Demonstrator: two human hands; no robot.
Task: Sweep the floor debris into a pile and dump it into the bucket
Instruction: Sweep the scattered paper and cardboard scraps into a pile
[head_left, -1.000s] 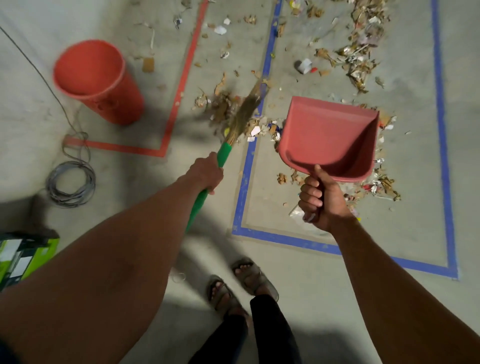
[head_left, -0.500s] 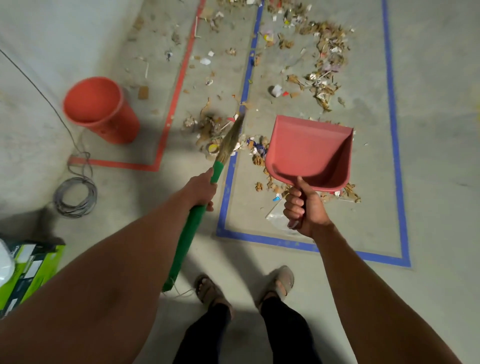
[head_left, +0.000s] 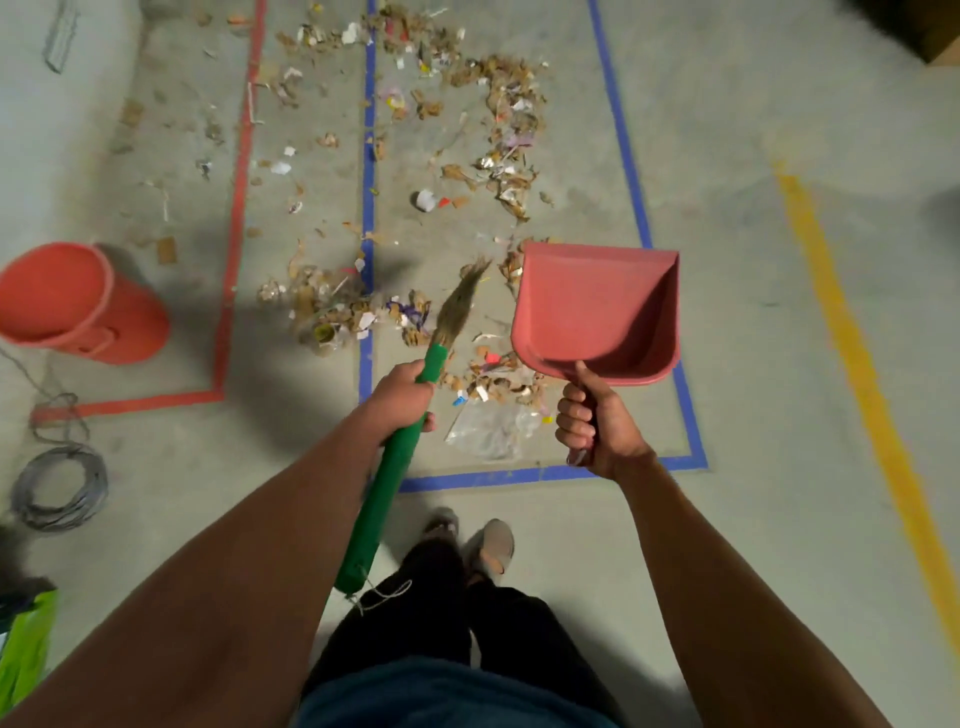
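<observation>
1. I judge the sweeping step to be in hand: my left hand (head_left: 402, 389) has its fingers wrapped round the green plastic handle of the short straw-bristled broom (head_left: 415, 410), just below the bristles, whose tip points up and away toward the rubbish
2. My right hand (head_left: 597, 423) grips the handle of the pink plastic dustpan (head_left: 597, 312), thumb along the top, fingers curled under; the pan appears raised off the floor, mouth facing away from me
3. The scattered paper and cardboard debris (head_left: 467, 379) is not yet one pile: a clump lies near the hands inside the blue tape rectangle (head_left: 639, 208), another straddles its left line, and a looser spread runs farther up
4. Next, I reckon, the broom must drag the far scraps toward the near clump, then the pan goes down flat against it
5. The dustpan looks empty, only shadow inside
6. The orange plastic bucket (head_left: 78, 306) stands well apart to the left, within the red tape outline (head_left: 231, 291); what I see of its inside shows nothing
</observation>
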